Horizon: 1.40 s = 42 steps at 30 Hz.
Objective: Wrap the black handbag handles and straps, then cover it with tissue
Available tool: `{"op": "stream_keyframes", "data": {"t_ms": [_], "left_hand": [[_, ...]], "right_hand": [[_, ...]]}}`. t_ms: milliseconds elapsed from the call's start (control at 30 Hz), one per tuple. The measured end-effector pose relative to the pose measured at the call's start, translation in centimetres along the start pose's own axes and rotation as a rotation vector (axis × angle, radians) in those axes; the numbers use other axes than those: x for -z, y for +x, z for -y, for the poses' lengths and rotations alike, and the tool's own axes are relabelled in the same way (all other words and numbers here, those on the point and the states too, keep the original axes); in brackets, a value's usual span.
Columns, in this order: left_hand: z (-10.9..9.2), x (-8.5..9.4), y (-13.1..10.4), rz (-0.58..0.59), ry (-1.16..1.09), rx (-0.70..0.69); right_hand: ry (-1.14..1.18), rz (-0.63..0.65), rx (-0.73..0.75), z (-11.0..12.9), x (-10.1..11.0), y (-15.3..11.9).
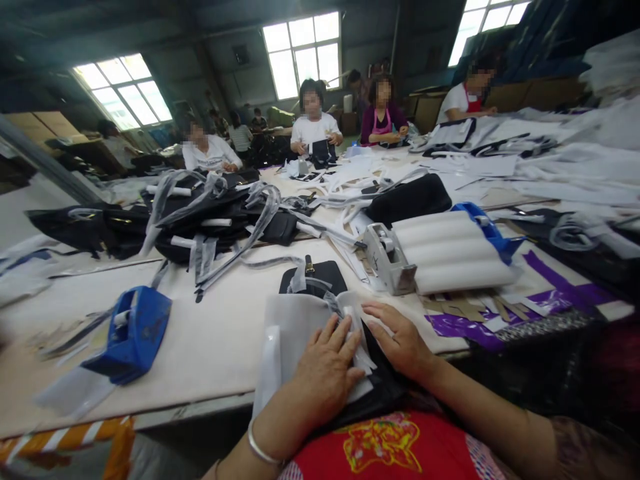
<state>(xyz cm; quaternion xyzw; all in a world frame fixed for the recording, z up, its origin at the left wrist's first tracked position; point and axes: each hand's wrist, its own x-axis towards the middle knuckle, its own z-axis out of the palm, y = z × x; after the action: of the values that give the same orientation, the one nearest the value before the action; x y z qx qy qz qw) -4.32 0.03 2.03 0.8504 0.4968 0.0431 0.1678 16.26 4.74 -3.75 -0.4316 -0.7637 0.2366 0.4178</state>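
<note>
A black bag (pixel 380 373) lies at the table's front edge, against the red apron, partly covered by a translucent white wrapping sheet (pixel 290 327). My left hand (pixel 330 367), with a bracelet at its wrist, lies on the sheet with its fingers stretched out and pressing down. Beside it, my right hand (pixel 403 340) rests at the bag's right side, fingers extended and slightly bent toward the sheet. Just beyond both hands lies a black flap with a gold buckle (pixel 310 268) and a plastic-wrapped strap (pixel 300 277). The bag's underside is hidden.
Blue tape dispenser (pixel 145 327) on the left; grey tape dispenser (pixel 390 260) on the right, by white foam sheets (pixel 450 253) and another blue dispenser (pixel 487 230). Black bags (pixel 210 213) with wrapped straps are piled behind. Several people work across the table.
</note>
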Motion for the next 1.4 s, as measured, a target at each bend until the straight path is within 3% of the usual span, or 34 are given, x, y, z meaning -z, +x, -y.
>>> {"op": "stream_keyframes", "data": {"t_ms": [100,233,333,433,600,767,1067,1400], "left_hand": [[-0.3,0.9,0.1,0.041,0.01,0.015],[-0.5,3.9,1.3,-0.104,-0.065,-0.074],[-0.7,6.4,4.2,-0.194,-0.121,-0.106],[-0.8,7.4,8.9,-0.129,0.012,-0.122],[-0.7,4.8,16.7,0.124,0.29,-0.272],[-0.6,1.3,20.6,0.162,0.36,-0.272],[0.2,-0.7,22.7,0.188,0.334,-0.239],[2.9,-1.4,23.4,0.129,0.236,-0.034]], "right_hand": [[-0.147,-0.047,-0.007,-2.0,0.5,-0.7],[-0.318,-0.027,-0.024,-4.2,1.7,-0.9],[-0.358,0.014,-0.018,-5.3,2.3,-0.9],[-0.311,0.017,-0.013,-6.1,2.6,-1.0],[-0.226,-0.043,-0.034,-7.1,3.0,-1.3],[-0.171,-0.062,-0.043,-7.4,3.4,-1.3],[-0.114,-0.062,-0.066,-7.7,3.7,-1.1],[-0.103,-0.051,-0.068,-7.8,3.7,-1.2]]}}
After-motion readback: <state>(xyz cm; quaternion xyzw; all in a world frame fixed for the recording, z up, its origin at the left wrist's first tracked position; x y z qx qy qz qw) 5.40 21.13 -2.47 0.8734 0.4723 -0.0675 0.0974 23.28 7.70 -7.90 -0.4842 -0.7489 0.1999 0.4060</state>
